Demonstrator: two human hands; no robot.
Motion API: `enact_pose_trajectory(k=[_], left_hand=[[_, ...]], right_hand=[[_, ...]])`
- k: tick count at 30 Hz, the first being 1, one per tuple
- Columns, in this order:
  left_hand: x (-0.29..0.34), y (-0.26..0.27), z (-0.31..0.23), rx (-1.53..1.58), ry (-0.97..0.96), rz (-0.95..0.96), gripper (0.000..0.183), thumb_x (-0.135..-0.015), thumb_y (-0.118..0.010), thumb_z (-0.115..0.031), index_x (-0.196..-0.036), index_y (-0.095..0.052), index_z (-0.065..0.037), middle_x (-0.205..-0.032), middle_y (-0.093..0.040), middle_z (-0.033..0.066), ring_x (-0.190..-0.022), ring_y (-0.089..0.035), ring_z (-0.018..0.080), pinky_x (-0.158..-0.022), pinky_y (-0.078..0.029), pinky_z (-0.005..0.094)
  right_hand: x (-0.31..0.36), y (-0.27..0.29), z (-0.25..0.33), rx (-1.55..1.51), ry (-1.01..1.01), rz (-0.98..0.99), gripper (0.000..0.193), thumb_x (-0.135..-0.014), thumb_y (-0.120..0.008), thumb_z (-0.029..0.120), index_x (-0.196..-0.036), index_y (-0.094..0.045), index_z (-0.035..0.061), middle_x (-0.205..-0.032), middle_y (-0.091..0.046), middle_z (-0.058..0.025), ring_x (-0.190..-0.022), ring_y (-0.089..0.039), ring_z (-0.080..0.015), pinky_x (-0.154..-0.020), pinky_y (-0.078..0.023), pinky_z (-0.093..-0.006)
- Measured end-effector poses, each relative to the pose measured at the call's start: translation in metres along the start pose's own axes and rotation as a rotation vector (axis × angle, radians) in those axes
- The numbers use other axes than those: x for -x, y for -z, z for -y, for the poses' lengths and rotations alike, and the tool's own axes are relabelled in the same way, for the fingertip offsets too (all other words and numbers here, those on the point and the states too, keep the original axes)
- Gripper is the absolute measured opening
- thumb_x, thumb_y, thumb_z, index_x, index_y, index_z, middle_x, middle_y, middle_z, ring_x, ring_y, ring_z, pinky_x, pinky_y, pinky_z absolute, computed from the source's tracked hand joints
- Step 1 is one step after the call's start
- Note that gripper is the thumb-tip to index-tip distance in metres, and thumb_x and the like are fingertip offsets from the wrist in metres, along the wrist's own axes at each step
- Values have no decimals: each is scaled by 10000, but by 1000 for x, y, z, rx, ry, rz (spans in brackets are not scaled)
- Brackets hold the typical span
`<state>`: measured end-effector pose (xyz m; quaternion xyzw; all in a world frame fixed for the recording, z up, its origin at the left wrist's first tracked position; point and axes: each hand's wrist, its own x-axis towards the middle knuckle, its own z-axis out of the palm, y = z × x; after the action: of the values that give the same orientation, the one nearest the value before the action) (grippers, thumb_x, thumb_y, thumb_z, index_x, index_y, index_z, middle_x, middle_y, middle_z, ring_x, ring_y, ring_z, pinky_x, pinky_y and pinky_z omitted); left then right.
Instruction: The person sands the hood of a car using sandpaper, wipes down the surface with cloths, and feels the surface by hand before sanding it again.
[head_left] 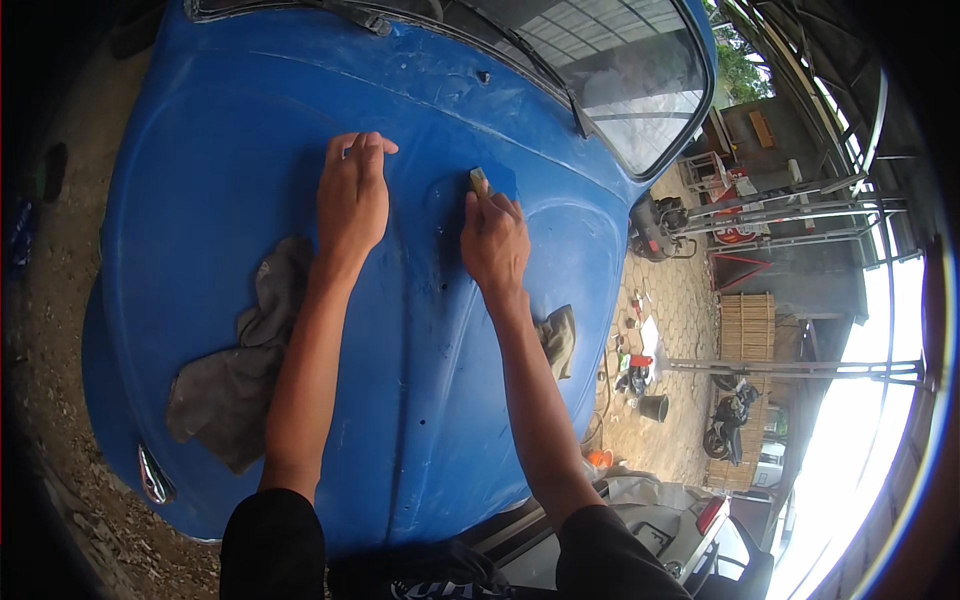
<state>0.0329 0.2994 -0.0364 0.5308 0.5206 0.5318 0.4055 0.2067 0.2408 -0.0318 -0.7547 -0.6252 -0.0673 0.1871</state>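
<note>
A blue car hood (pixel 345 440) with a central ridge fills the middle of the view. My right hand (pixel 497 240) grips a small yellowish block (pixel 478 182), its kind unclear, against the hood right of the ridge. A darker, wet-looking patch surrounds it. My left hand (pixel 353 195) is raised over the hood left of the ridge, fingers loosely bent and partly apart, with nothing seen in it. Beside my left forearm lies a crumpled grey-brown cloth (pixel 225 390). A smaller olive cloth (pixel 558 342) rests to the right of my right forearm.
The windshield (pixel 640 90) and wipers (pixel 535 60) border the hood's far side. On the paved ground at right stand an air compressor (pixel 655 228), a dark bucket (pixel 654 407) and a motorcycle (pixel 732 425). A light-coloured vehicle (pixel 650 515) is close at the lower right.
</note>
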Motion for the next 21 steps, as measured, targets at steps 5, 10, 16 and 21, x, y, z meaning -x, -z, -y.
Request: enact_pose_trajectory(k=[5,10,16,21], left_hand=[[-3,-4,6,-20,-87,-14,495,-1089,-341,-340,-1026,-710,-17,-1150,-634,160,-1111,-597,325,-935,-475,416],[-6,4,21,-85,-155,-17,524,-1100,-323,-369,-1026,-710,-23,-1166,-624,166,-1069,-605,328,-921,-473,420],[-2,-4,14,-89,-129,-30,542,-1105,-297,-381,-1045,-703,-28,-1141,-622,126,-953,-585,270,-896,-477,389],[-4,-3,14,-89,-130,-13,541,-1101,-312,-391,-1045,-704,-24,-1157,-616,146,-1003,-597,303,-911,-475,406]], right_hand=[[-8,-10,32,-25,135,-6,345,-991,-581,211,-1239,-673,-10,-933,-692,-93,-913,-650,-278,-772,-501,-420],[48,-13,54,30,277,-11,364,-957,-626,208,-1266,-670,19,-894,-667,-63,-862,-628,-229,-737,-478,-387],[76,-13,44,162,235,-109,409,-938,-653,216,-1315,-655,56,-848,-600,-26,-802,-602,-212,-701,-468,-380],[12,-26,56,185,173,-108,362,-963,-610,221,-1279,-674,57,-923,-680,-44,-874,-659,-235,-731,-481,-415]])
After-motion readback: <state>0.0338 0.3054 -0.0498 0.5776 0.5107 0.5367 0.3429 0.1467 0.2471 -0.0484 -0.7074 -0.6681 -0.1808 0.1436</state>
